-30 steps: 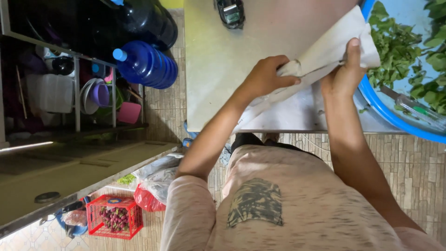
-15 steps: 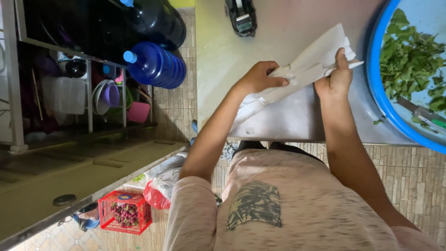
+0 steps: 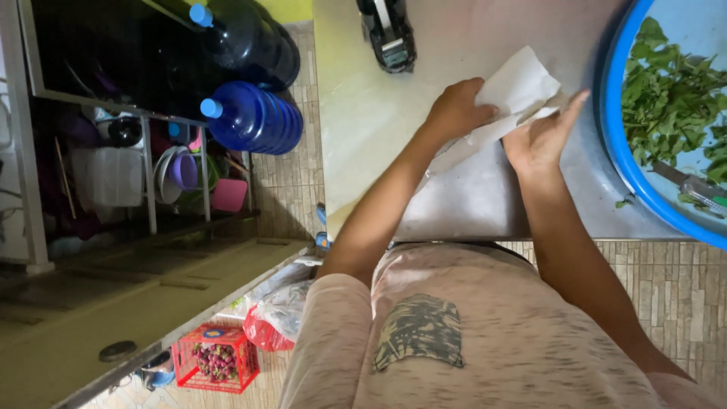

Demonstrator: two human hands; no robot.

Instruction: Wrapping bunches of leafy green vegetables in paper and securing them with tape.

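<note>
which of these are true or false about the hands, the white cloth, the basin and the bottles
1. Both hands are on the white cloth. True: the left hand grips it and the right hand lies against it with fingers extended.
2. The cloth lies on the tiled floor. False: it is over the metal table.
3. The blue basin holds green leaves. True.
4. The basin is at the left hand's side. False: it is beyond the right hand.
5. Two blue water bottles lie on the floor beside the table. True.
6. The red crate is on the table. False: it is on the floor.
</note>
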